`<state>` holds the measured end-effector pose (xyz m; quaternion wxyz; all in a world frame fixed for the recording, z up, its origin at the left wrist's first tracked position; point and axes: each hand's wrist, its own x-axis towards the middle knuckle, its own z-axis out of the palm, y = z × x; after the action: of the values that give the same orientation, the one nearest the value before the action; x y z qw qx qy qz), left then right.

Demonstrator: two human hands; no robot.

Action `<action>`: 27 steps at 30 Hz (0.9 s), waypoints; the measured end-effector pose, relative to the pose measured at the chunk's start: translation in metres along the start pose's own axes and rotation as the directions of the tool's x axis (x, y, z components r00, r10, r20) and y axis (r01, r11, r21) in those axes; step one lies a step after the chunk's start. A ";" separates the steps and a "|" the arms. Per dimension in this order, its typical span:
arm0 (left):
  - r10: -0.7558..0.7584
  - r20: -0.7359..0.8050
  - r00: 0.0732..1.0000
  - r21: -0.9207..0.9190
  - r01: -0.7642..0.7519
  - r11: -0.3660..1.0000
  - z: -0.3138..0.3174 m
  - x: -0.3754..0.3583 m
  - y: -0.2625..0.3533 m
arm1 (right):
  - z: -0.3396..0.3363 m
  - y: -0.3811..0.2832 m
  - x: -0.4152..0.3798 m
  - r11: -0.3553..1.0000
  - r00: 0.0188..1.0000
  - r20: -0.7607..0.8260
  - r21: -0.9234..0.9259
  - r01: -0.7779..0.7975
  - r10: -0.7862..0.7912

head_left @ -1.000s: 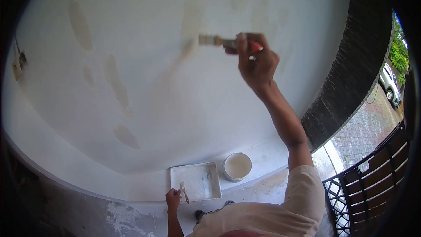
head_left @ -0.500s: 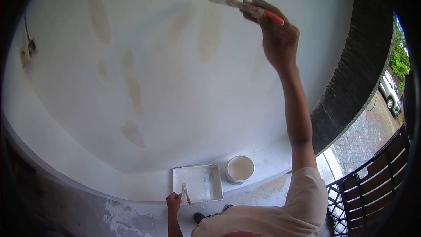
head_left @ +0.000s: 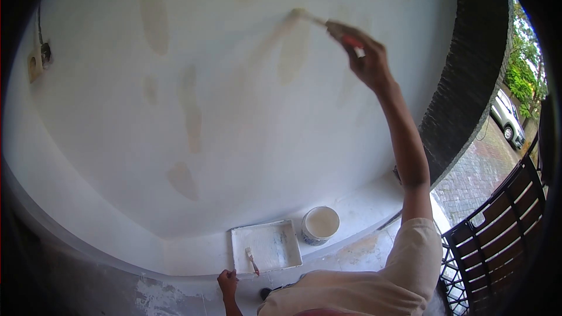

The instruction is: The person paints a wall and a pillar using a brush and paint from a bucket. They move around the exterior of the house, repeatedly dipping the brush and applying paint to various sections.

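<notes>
My right hand [head_left: 366, 58] is raised to the white wall [head_left: 246, 140], closed around a paintbrush [head_left: 352, 41] with a red handle. Its bristle end touches a beige patch [head_left: 294, 52] high on the wall. Low down, my left hand [head_left: 228, 284] is closed with the fingers curled, right at the near left corner of a white paint tray [head_left: 297, 251]; I cannot tell what is in it. A second, smaller brush [head_left: 252, 261] lies in the tray, its reddish-brown handle over the near rim.
A white bucket [head_left: 321, 226] of pale paint stands right of the tray. More beige patches [head_left: 154, 19] mark the wall, and a socket [head_left: 35, 64] sits at far left. A dark textured wall edge [head_left: 462, 64] and slatted gate [head_left: 497, 228] border the right; a car [head_left: 507, 118] is outside.
My right hand has tilted the brush and brought its bristles onto a beige patch. My left hand has drawn back slightly from the tray and the small brush. The view has shifted a little.
</notes>
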<state>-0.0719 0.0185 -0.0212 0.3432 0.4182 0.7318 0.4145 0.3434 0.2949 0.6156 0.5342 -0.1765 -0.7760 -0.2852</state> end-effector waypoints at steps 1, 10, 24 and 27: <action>0.004 0.002 1.000 -0.020 -0.004 1.000 0.000 0.001 -0.003 | 0.010 -0.002 -0.015 1.000 0.995 0.102 0.018 0.004 -0.006; 0.020 0.065 0.998 -0.067 -0.016 0.998 -0.016 0.003 0.004 | -0.015 -0.026 0.028 0.995 0.995 0.076 -0.071 0.066 -0.061; 0.033 0.175 0.984 -0.101 -0.015 0.995 -0.028 0.009 -0.031 | 0.014 -0.036 0.000 0.999 1.000 0.018 -0.044 -0.020 0.021; 0.049 0.179 0.983 -0.102 -0.031 0.994 -0.030 0.010 -0.019 | 0.052 -0.049 -0.062 0.970 0.962 0.125 -0.014 -0.243 0.243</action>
<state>-0.1080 0.0120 -0.0269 0.4203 0.4513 0.6675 0.4172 0.2996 0.2919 0.5317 0.5154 -0.2873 -0.7808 -0.2053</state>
